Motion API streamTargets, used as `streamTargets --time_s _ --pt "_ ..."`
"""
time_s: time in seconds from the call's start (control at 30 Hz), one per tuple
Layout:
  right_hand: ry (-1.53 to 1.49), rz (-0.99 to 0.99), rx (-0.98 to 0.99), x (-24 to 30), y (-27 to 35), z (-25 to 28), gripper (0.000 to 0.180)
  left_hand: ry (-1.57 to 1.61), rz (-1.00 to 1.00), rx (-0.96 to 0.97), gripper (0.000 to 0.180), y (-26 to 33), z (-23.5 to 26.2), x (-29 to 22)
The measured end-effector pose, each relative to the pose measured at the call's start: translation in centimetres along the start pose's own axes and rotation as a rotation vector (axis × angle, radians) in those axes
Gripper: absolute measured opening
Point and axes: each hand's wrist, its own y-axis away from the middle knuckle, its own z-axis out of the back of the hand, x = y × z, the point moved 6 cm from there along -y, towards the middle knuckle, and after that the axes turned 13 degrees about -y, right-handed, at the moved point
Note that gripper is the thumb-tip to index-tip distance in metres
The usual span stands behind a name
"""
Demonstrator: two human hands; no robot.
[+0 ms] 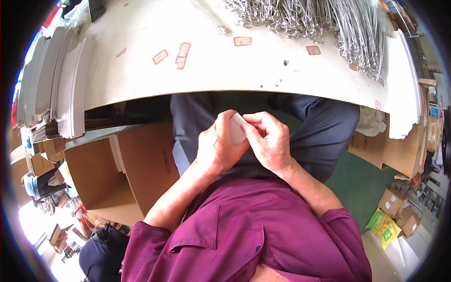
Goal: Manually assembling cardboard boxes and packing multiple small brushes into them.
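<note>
Hands (pixel 244 143) around upright white card (pixel 236 130)

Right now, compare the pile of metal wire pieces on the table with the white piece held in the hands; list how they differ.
The metal wire pieces are many thin silvery rods with looped ends; the white piece is one small flat item.
The wire pieces lie untouched on the white table; the white piece is pinched between the left hand and right hand over the lap.
The wires sit far from the body; the white piece is close.
</note>
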Motion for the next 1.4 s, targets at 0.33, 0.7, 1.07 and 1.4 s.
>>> streamTargets --time_s 0.33,0.7,1.07,1.4 --pt "-0.250 -0.376 -0.060 -1.4 -0.2 1.5 0.017 0.004 -0.047 -0.015 0.057 0.4 -0.4 0.0" --pt "0.085 0.026 -0.061 0.1 0.8 0.7 0.008 -0.021 -0.122 -0.107 0.062 0.7 0.2 -0.2" --pt "0.340 0.315 0.158 1.8 0.7 -0.7 0.038 0.063 -0.089 -0.098 0.054 0.7 0.2 0.7" --pt "0.360 0.394 0.184 2.2 0.3 -1.8 0.038 0.052 0.012 -0.027 0.053 0.6 0.6 1.4"
